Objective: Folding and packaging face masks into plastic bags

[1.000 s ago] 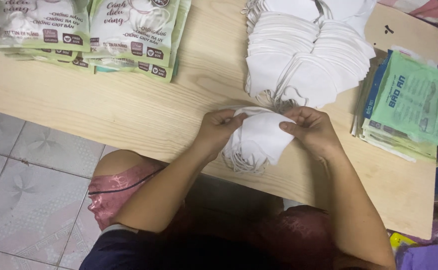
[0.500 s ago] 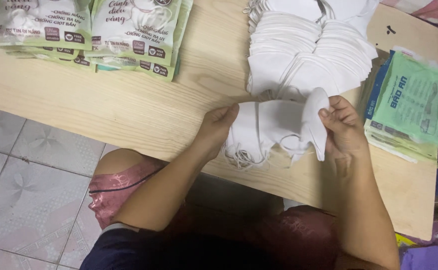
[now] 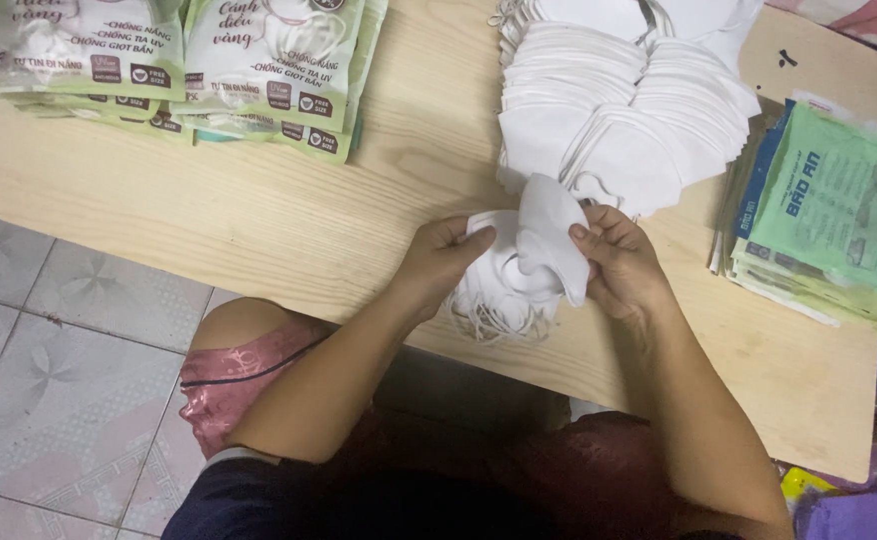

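At the frame's centre, your left hand (image 3: 441,262) and right hand (image 3: 619,262) are both pinching a white face mask (image 3: 544,240) between thumb and fingers, holding it over a small mask bundle (image 3: 499,300) on the wooden table (image 3: 289,210), just below the big mask pile (image 3: 619,100).

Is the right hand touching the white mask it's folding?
Touching. The head view shows the right hand with its fingers pinched on the folded white mask, and the left hand gripping it from the other side.
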